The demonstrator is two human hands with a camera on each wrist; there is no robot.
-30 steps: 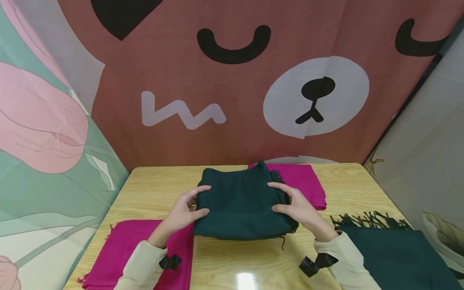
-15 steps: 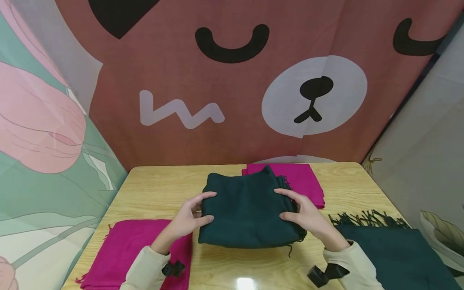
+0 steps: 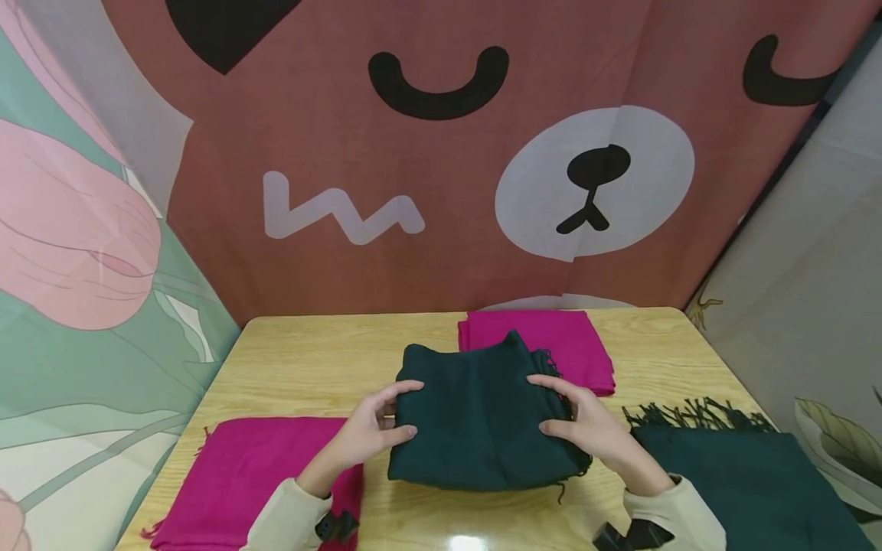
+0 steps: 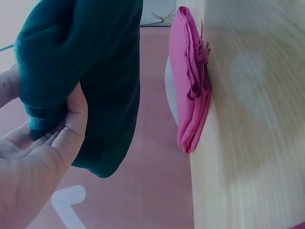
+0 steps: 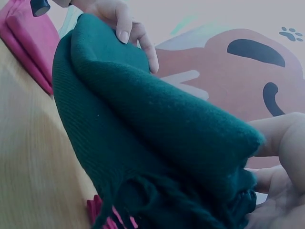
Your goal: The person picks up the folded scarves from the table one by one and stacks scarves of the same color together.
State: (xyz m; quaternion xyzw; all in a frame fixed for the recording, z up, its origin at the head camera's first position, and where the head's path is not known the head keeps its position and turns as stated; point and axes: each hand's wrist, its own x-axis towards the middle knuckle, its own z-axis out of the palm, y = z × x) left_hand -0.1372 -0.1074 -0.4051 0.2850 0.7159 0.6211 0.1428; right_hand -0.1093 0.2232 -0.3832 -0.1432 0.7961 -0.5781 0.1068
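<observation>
A folded dark green fringed scarf point(image 3: 482, 425) is held up above the table between two hands. My left hand point(image 3: 372, 425) grips its left edge, thumb and index finger on the near face and the other fingers behind. On the opposite side, my right hand point(image 3: 586, 421) pinches the fringed edge the same way. The left wrist view shows the scarf point(image 4: 102, 86) hanging clear of the tabletop, its layers bunched in the left hand point(image 4: 52, 148). Loose tassels dangle from the scarf point(image 5: 157, 114) in the right wrist view, near the right hand point(image 5: 281, 186).
Folded magenta scarves lie on the wooden table point(image 3: 331, 363): one magenta scarf point(image 3: 255, 474) at the front left, another magenta scarf point(image 3: 551, 337) at the back. A second dark green scarf point(image 3: 744, 482) with fringe lies at the right. A bear-print cloth point(image 3: 441, 168) hangs behind.
Both hands have moved the green scarf toward me and slightly right, uncovering more of the magenta scarf at the back. The grip looks the same.
</observation>
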